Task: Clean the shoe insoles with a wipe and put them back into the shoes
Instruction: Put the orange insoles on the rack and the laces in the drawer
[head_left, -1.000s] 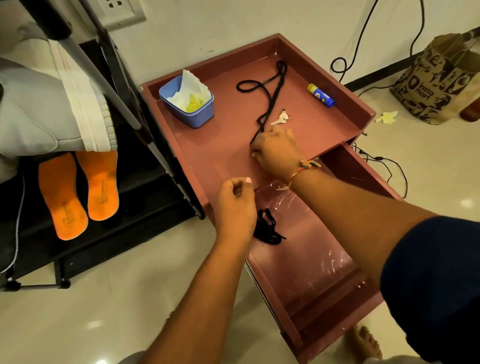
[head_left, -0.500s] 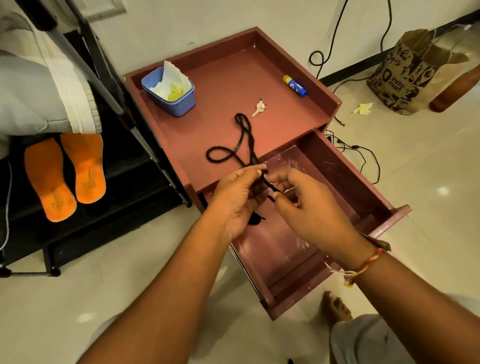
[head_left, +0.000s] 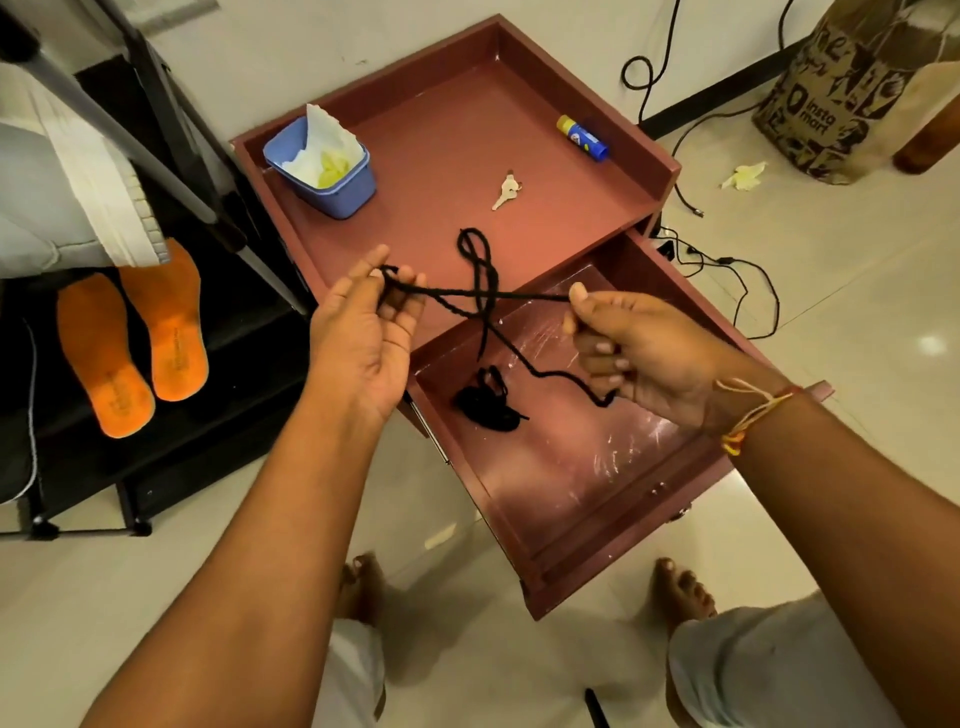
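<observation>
1. Two orange insoles (head_left: 104, 358) lie side by side on a black rack shelf (head_left: 234, 415), left of the surface (head_left: 441, 156), with neither hand on them.
2. A white wipe (head_left: 317, 140) sits in a blue tub (head_left: 340, 195) at the surface's back left corner.
3. The left hand (head_left: 363, 338) pinches one end of a black lace (head_left: 480, 260) in its fingers. The right hand (head_left: 649, 358) grips it with curled fingers and thumb, and the lace is stretched between them.
4. Below the hands, an open drawer (head_left: 597, 467) holds a black bundle (head_left: 488, 408).
5. A key (head_left: 505, 191) and a glue stick (head_left: 582, 137) lie on the surface.

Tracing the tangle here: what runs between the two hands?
Head view: a black lace stretches from the left hand to the right hand, crossing its own loop.
</observation>
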